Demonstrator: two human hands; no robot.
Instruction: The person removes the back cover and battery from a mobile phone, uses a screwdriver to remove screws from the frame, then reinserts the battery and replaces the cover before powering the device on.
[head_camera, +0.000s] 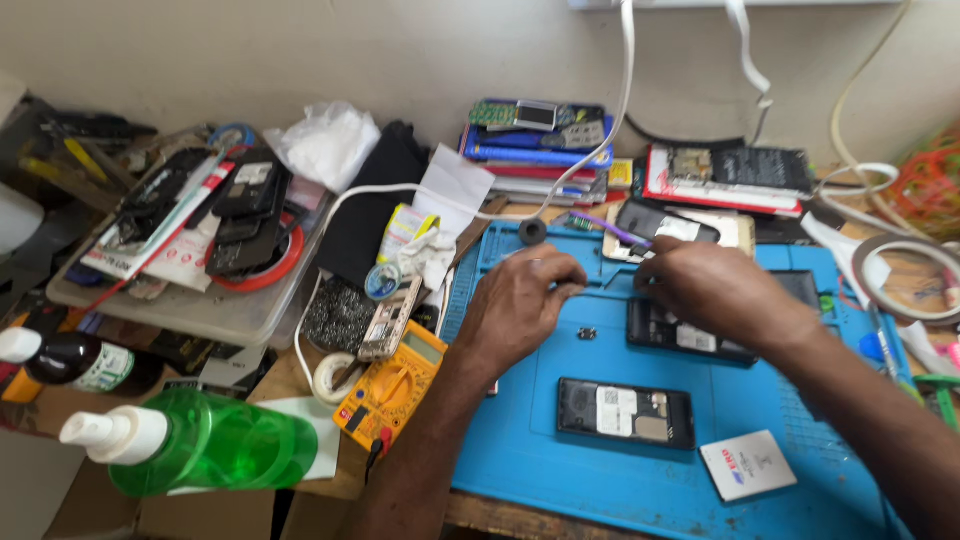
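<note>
My left hand (522, 305) rests on the blue work mat (520, 450) with its fingertips pinched together; whether they grip anything is hidden. My right hand (712, 290) is curled over the top end of an opened black phone (690, 338). Its fingertips meet the end of a thin purple-handled tool (608, 229) that points up and left. A tiny dark part (587, 333) lies on the mat between the hands. A second opened phone (625, 412) lies nearer to me, with a white battery (747, 465) to its right.
A yellow multimeter (395, 385) and a green plastic bottle (215, 445) sit left of the mat. A tray of phone parts (200, 310) stands at far left, stacked phones and books (535, 145) at the back, and a tape roll (905, 280) at right.
</note>
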